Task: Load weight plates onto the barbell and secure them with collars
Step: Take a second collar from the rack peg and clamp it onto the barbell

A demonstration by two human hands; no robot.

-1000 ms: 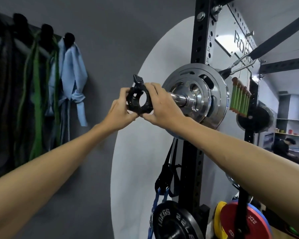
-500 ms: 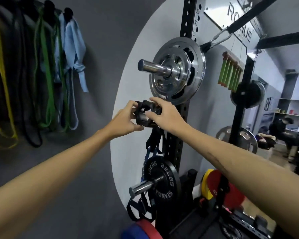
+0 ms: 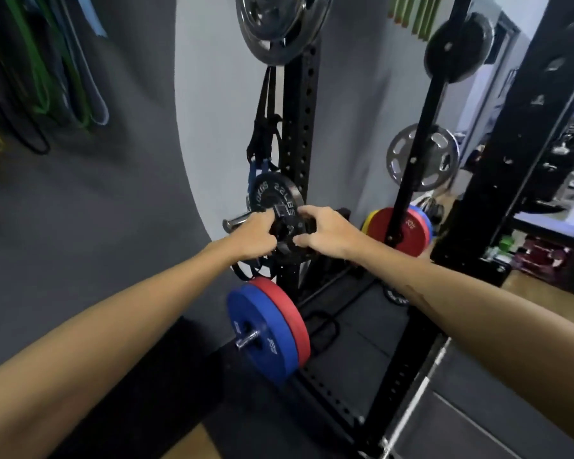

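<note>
Now both hands low at rack. Left hand [image 3: 256,235] and right hand [image 3: 328,235] curl fingers round black plastic collar [image 3: 287,231], one each side, in front of black iron plate [image 3: 274,197] with raised lettering on chrome storage peg [image 3: 237,221]. Collar partly hidden, blurred. Beneath, blue rubber disc [image 3: 259,336] and red disc [image 3: 294,319] on short peg. Above, shiny slotted steel plate [image 3: 279,24] against perforated black upright [image 3: 299,127]. Green elastic bands [image 3: 47,77] hang on grey wall.

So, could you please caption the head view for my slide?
Both hands, left and right, grip a black collar before a black plate.
</note>
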